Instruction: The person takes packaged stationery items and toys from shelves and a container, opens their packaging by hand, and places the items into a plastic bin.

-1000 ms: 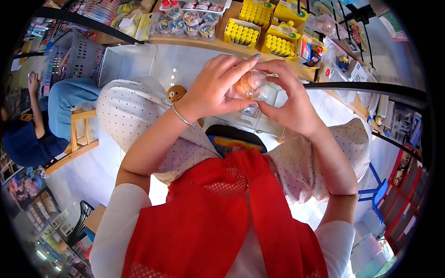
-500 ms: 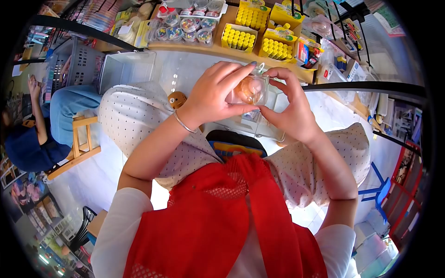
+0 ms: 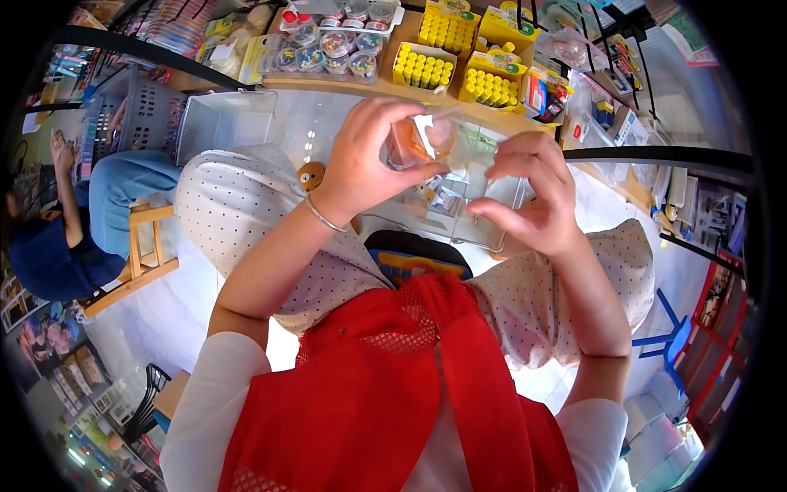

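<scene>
A clear plastic package (image 3: 434, 138) with something round and orange-brown inside is gripped by my left hand (image 3: 361, 160), its thumb below and fingers above. To the right, my right hand (image 3: 537, 193) is apart from the package, with thumb and fingers spread and nothing between them that I can make out. Beneath the hands, a wire basket (image 3: 492, 234) holds small packets that are partly hidden. A round brown bear-faced item (image 3: 311, 174) shows beside my left wrist.
A wooden shelf (image 3: 352, 82) ahead carries yellow boxes of yellow sticks (image 3: 423, 66) and clear tubs (image 3: 334, 45). A grey crate (image 3: 147, 107) and a white wire basket (image 3: 225, 123) stand at the left, near a seated person in blue (image 3: 65, 254). A blue chair (image 3: 676, 344) is at the right.
My right hand has let go of the package and moved right and slightly down. The package has tilted in my left hand and shifted a little left and up.
</scene>
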`<state>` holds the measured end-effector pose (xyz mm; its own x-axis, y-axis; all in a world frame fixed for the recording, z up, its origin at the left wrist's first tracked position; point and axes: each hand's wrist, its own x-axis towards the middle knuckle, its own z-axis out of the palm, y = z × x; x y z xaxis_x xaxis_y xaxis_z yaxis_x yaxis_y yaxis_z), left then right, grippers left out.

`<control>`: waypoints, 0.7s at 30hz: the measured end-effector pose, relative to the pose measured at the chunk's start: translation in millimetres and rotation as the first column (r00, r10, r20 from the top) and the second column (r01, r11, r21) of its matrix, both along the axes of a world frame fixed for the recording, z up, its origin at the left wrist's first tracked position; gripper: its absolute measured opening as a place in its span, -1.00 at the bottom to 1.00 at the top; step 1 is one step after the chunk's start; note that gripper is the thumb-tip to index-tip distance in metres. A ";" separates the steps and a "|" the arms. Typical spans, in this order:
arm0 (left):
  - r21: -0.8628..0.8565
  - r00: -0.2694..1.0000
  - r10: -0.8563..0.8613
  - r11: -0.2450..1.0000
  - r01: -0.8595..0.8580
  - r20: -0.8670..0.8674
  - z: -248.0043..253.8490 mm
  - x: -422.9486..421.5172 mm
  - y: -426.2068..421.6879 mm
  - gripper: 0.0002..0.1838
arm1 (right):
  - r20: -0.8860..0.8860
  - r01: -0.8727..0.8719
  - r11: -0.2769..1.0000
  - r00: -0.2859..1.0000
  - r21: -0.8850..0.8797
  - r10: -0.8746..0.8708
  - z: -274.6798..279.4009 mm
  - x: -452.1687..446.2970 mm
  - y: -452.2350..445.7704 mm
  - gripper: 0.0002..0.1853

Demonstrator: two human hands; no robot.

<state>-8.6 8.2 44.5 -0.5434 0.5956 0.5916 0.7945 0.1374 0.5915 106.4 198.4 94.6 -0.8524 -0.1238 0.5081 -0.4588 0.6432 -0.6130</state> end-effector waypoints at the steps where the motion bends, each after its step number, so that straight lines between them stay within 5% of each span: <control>1: 0.036 1.000 0.027 0.999 -0.027 0.007 1.0 -0.1 0.3 -0.34 | -0.040 -0.074 0.996 0.997 -0.043 0.072 2.2 -2.6 0.0 -0.79; 4: 0.062 0.996 0.084 0.995 -0.084 0.012 -1.6 -2.0 -1.5 -0.33 | 0.190 -0.116 0.965 0.968 -0.233 0.163 -7.5 6.2 3.5 -0.88; 5: 0.055 0.998 0.070 0.996 -0.070 0.008 -1.2 -1.6 -2.1 -0.32 | 0.355 0.087 0.914 0.932 -0.396 0.066 -9.2 11.2 -7.9 -0.82; 8: 0.046 1.000 0.017 0.999 -0.016 -0.018 -0.2 0.0 -1.7 -0.32 | 0.593 0.321 0.728 0.792 -0.606 0.144 -2.9 6.5 -19.9 -0.74; 19: 0.030 0.995 -0.078 0.996 0.080 -0.068 -5.3 8.0 0.8 -0.36 | 0.540 0.244 0.883 0.842 -0.402 0.013 -19.7 3.0 -26.5 -0.75; 21: 0.025 0.994 -0.082 0.996 0.083 -0.070 -6.1 8.1 0.7 -0.37 | 0.508 0.235 0.838 0.860 -0.493 0.058 -22.7 3.3 -28.9 -0.78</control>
<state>-0.5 8.9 38.3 -0.4504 0.6195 0.6429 0.8415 0.0540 0.5375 109.7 169.5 71.9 -0.9923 0.1230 -0.0128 0.0349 0.1796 -0.9831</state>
